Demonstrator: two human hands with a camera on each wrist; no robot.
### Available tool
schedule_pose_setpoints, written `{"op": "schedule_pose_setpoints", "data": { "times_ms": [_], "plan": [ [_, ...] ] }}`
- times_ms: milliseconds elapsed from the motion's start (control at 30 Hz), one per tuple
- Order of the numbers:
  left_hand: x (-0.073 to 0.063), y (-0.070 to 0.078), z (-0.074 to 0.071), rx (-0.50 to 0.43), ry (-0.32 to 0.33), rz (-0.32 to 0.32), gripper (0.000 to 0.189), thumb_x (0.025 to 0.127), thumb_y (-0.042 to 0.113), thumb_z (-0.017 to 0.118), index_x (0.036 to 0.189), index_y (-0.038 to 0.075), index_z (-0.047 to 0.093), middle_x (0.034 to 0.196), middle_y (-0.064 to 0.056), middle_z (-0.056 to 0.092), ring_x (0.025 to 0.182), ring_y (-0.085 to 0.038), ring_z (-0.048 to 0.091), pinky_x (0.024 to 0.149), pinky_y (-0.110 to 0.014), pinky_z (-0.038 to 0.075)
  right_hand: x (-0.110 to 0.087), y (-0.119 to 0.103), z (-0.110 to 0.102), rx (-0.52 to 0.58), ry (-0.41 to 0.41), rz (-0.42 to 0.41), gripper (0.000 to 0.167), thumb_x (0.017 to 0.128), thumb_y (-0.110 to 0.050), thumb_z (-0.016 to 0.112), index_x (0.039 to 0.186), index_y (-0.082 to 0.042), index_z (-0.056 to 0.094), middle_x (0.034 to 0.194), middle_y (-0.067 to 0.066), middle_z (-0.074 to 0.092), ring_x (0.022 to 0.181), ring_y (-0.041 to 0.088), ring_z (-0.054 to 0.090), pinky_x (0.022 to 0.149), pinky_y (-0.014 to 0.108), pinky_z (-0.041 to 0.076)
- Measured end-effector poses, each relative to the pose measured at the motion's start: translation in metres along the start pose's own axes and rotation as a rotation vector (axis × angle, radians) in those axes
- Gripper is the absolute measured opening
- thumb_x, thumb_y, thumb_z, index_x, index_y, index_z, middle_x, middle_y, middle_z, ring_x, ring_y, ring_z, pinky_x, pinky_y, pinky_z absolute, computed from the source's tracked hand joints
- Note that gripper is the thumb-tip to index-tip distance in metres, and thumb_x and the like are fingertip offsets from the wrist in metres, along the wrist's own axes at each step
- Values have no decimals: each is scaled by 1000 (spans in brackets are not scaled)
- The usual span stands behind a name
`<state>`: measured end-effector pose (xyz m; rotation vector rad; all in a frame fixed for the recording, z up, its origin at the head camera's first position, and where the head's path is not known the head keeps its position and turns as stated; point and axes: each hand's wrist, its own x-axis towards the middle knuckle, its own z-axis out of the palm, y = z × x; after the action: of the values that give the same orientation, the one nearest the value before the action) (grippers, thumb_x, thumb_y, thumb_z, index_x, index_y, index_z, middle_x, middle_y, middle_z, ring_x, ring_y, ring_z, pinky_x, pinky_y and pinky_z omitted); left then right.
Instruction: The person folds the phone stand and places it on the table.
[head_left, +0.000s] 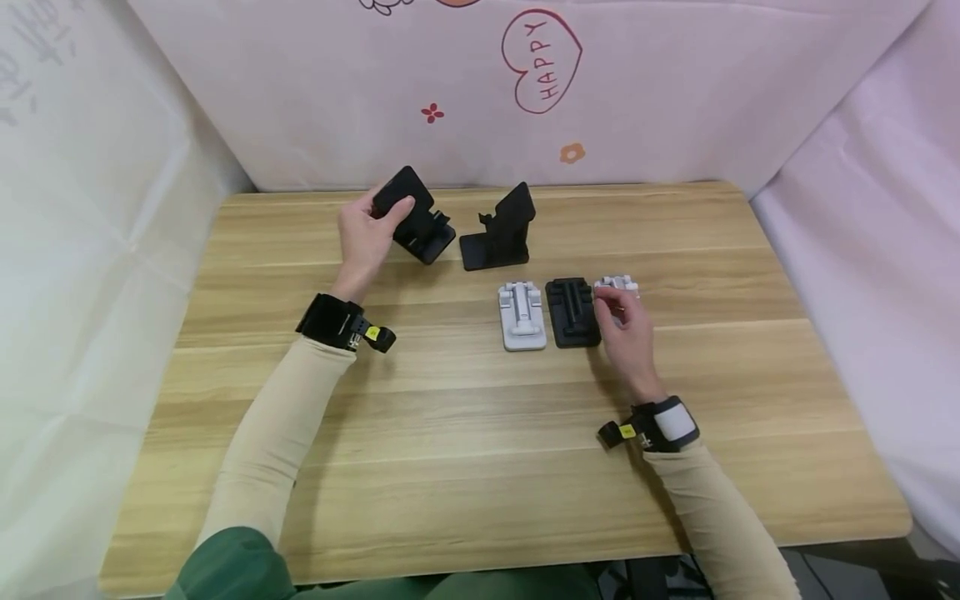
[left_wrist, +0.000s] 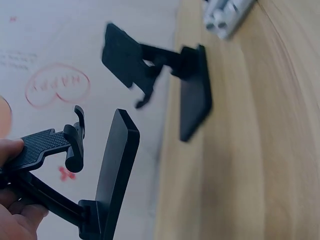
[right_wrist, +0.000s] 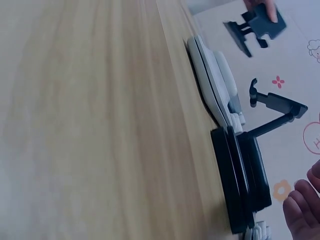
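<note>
The folded black stand lies flat on the wooden table between 2 white ones: the left white stand just beside it, the right white stand partly hidden by the right hand, whose loosely bent fingers hold nothing. Beyond and left of the folded black stand sits the unfolded black stand; farther left, the left hand pinches the raised black stand above the table.

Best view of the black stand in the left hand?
Left wrist: the held black stand is largest and sharpest, though cropped below. Head: smaller, partly covered by the left hand. Right wrist: small, near the top edge.
</note>
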<state>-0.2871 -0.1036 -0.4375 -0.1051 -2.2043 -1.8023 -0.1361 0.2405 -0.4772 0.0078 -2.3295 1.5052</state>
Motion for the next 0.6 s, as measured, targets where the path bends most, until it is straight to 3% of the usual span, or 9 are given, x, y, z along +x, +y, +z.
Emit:
{"op": "schedule_pose_setpoints", "data": {
  "times_ms": [233,533,600],
  "plan": [
    [-14,30,5,-86,-38,55,40,90,22,82,127,9,75,119,-12,76,90,-7,69,83,-22,58,0,-7,5,-5,-101,79,29,104,1,55,130,13,59,125,31,63,105,15,59,90,14,47],
    [-34,64,9,-209,-112,119,35,89,14,82,123,6,76,111,-13,77,85,-8,70,79,-22,58,2,28,16,79,-166,108,32,107,-8,55,136,4,58,126,24,65,103,6,61,91,13,49],
    [-39,69,9,-230,-141,123,36,89,12,82,123,5,76,111,-14,77,85,-9,71,78,-22,59,1,30,19,105,-189,92,32,107,-10,56,136,4,58,125,23,65,104,9,63,92,14,51]
  ]
}}
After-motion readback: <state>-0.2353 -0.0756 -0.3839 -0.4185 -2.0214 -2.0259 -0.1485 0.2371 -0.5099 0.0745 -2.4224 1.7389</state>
